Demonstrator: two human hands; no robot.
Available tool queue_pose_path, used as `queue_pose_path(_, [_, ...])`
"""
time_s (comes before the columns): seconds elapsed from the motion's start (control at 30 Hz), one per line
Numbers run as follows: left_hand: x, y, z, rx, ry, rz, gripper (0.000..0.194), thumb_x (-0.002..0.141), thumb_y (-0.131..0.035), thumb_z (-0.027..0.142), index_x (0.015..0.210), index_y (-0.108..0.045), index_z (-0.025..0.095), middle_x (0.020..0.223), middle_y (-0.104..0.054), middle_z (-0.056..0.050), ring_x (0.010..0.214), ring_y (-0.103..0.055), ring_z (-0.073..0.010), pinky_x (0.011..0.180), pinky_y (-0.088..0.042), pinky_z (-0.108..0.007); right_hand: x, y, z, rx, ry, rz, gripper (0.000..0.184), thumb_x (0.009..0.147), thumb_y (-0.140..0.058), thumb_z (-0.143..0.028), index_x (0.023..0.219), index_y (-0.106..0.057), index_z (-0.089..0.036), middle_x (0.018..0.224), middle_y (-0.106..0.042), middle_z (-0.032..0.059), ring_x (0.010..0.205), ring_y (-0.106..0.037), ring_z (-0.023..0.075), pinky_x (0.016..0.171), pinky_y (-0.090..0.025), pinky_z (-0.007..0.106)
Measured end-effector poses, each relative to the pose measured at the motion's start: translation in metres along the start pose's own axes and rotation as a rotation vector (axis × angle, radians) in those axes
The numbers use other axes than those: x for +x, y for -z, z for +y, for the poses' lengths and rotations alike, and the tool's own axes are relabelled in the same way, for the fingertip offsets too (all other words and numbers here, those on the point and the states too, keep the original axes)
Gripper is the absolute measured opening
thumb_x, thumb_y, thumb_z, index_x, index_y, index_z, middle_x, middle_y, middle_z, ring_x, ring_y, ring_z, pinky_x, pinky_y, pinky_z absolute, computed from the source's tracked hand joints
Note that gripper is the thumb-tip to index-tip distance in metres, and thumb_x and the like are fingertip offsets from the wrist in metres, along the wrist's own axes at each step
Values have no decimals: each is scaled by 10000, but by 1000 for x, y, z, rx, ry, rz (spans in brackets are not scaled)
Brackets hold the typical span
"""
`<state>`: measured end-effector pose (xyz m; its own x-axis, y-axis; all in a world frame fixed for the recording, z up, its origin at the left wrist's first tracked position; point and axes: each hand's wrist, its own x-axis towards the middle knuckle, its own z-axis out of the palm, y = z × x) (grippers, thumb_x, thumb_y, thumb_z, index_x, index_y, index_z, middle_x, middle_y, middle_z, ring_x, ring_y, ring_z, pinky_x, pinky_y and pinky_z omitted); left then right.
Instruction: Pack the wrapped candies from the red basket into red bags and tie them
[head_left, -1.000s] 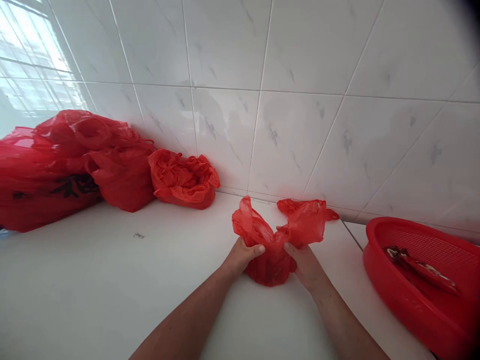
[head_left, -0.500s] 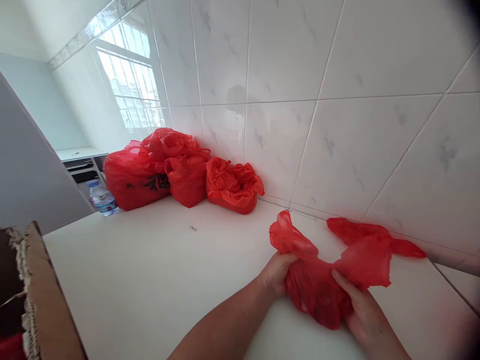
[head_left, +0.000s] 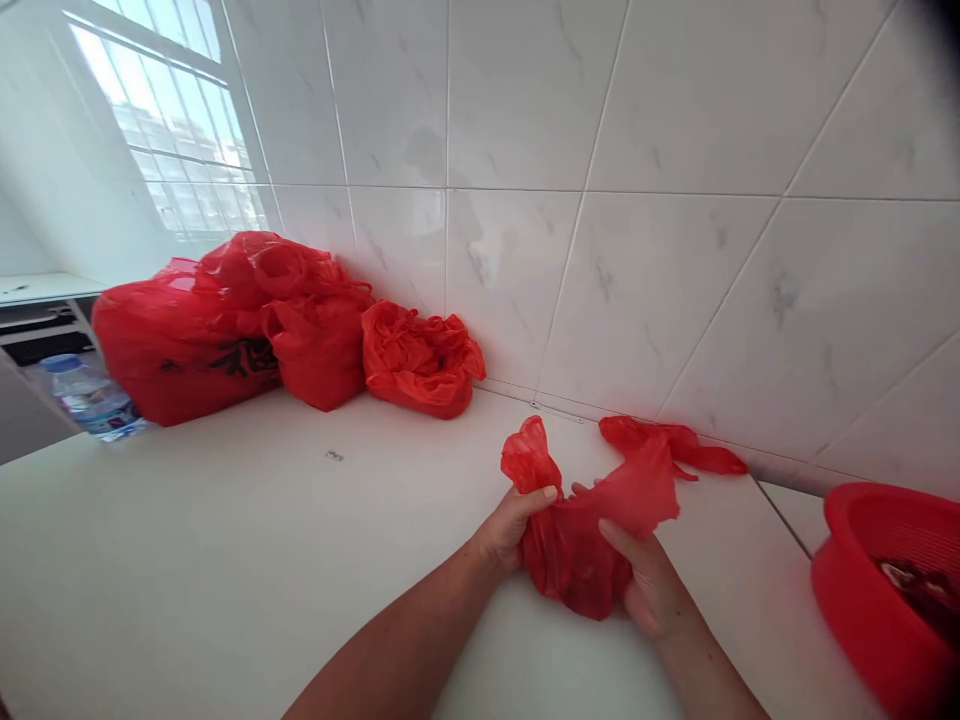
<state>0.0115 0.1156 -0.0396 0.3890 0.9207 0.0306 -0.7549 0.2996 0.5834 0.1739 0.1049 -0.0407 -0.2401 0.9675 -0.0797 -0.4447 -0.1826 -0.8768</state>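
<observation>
Between my two hands is a red plastic bag (head_left: 574, 565), held just over the white table top (head_left: 360, 560). My left hand (head_left: 511, 525) grips its left side, the thumb pressed across the gathered plastic below a loose handle. My right hand (head_left: 645, 580) is closed around the right side, with the thumb on the front. One flap of the bag stands up to the right. A darker shape shows through the thin plastic, but I cannot make out what is inside. Behind it another red bag (head_left: 675, 445) lies flattened against the wall.
Full red bags (head_left: 187, 340) and a smaller crumpled red bag (head_left: 424, 360) stand along the tiled wall (head_left: 517, 120). A water bottle (head_left: 90, 395) is at the far left. A red basket (head_left: 855, 580) with dark contents sits at the right edge.
The view has swung right, bringing the red basket in and taking the cardboard box out. My left thumb now lies over the bag's gathered plastic; both hands still hold it.
</observation>
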Motion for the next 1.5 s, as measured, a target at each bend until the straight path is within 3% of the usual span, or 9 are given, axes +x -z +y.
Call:
queue_pose_path(0.17, [0,-1,-3,122,2,-41,273,655,-755,190,875,-605,130,872,-673,-81,774,-648,-199,751,-485,-314,-4,-5,-7,-3,59,-22,470,692,-739,-301,1140,-600,-278,1197,-623,47,1136,-543,244,969,-427,432])
queue_pose_path(0.4, [4,5,-5,50,49,94,178,729,-704,255,788,-601,123,760,-681,-87,723,-660,-202,721,-511,-327,-1,2,-7,19,15,-1,149,708,-711,-305,795,-693,-185,868,-702,61,891,-633,241,838,-495,392])
queue_pose_path(0.53, [6,10,-3,56,53,127,310,752,-683,338,935,-650,89,853,-693,-130,805,-667,-238,765,-515,-344,6,14,-5,118,-10,95,246,720,-670,-361,898,-699,-195,992,-692,67,994,-610,270,881,-488,412])
queue_pose_path(0.67, [6,12,-3,62,33,122,286,741,-695,351,862,-663,95,865,-691,-128,843,-661,-250,812,-506,-363,5,16,-11,90,17,94,333,695,-686,-376,988,-688,-217,1108,-661,64,1084,-571,280,924,-472,422])
queue_pose_path(0.83, [8,13,-6,61,2,101,252,756,-679,345,812,-648,101,867,-682,-116,824,-658,-227,761,-513,-327,-8,1,-22,-10,15,-91,491,653,-754,-265,1123,-617,-300,1255,-581,40,1204,-484,267,983,-414,458])
queue_pose_path(0.93, [8,11,-6,67,-21,95,240,762,-671,341,802,-639,106,862,-682,-107,810,-657,-214,777,-502,-329,-12,-13,-23,-110,-1,-156,524,615,-789,-278,1111,-621,-298,1229,-598,48,1178,-505,272,982,-406,467])
queue_pose_path(1.17, [3,2,-9,149,-55,52,223,705,-733,220,880,-636,122,872,-674,-78,804,-640,-189,784,-479,-309,-2,-23,-9,-214,92,92,366,641,-768,-366,962,-673,-220,976,-690,62,954,-619,265,883,-470,442])
queue_pose_path(1.37, [6,9,-9,71,-1,87,184,745,-699,263,724,-629,95,710,-637,-47,671,-616,-142,673,-481,-254,4,-4,-10,118,-39,182,240,721,-691,-347,861,-695,-153,961,-675,80,941,-601,242,830,-495,386])
queue_pose_path(1.5, [7,10,-5,32,9,63,193,750,-692,283,725,-622,104,753,-657,-72,723,-633,-175,714,-486,-287,2,-1,-17,285,-87,135,170,724,-674,-297,623,-617,-172,807,-643,36,835,-588,178,781,-486,322])
